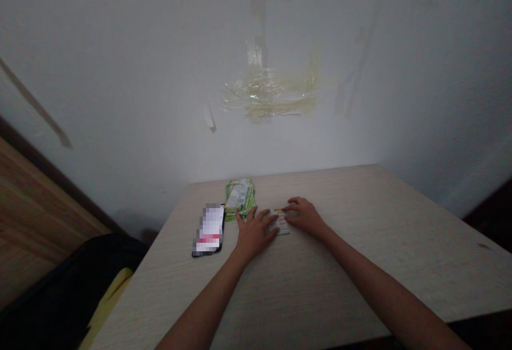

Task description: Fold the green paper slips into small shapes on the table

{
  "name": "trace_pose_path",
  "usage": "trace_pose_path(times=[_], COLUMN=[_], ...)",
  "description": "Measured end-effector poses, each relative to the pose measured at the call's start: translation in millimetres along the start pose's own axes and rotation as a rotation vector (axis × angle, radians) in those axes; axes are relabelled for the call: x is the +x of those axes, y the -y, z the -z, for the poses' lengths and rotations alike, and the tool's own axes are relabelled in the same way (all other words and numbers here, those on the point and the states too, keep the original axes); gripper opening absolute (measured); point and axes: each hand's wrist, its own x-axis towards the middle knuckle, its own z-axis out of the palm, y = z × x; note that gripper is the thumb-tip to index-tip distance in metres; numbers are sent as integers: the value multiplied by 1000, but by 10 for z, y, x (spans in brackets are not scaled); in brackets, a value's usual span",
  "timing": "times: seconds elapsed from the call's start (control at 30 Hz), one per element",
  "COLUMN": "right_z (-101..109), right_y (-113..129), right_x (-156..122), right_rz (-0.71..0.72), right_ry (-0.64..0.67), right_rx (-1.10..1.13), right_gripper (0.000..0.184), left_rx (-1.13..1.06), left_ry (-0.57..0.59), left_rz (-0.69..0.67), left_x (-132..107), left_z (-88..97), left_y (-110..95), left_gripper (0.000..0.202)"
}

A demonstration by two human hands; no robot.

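A small printed packet or card (282,225), white with green and red print, lies flat on the table between my hands. My left hand (255,234) rests over its left side with the fingers spread. Close to those fingertips is a stack of green and white printed packets (240,196), slightly fanned. My right hand (306,215) touches the upper right part of the single packet, fingers stretched out and slightly bent. Neither hand is wrapped round anything. Part of the single packet is hidden under my fingers.
A phone (210,230) with a lit, blurred screen lies left of the stack. The pale wood table (380,243) meets a white wall (160,72) marked with old tape (272,94). Left of the table are a dark cloth (80,270) and a yellow cloth (108,302).
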Motion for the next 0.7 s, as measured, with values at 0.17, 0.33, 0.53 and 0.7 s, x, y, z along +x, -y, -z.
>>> trace_pose_path(times=[0.17,0.33,0.53,0.7], right_z=[39,82,95,85], right_y=[-26,-30,-51,-82], right_x=[-22,-45,-72,-86], right_rz=[17,45,73,77], right_ry=[61,92,121,147], right_rx=[28,49,81,83], right_gripper=[35,40,49,56], left_rx=[-1,16,17,20], left_ry=[-8,-6,9,28], left_rz=[-5,0,15,33], left_x=[-4,-2,-1,2], left_z=[1,6,29,44], left_y=[4,-3,-22,-33], left_gripper=[38,38,39,40])
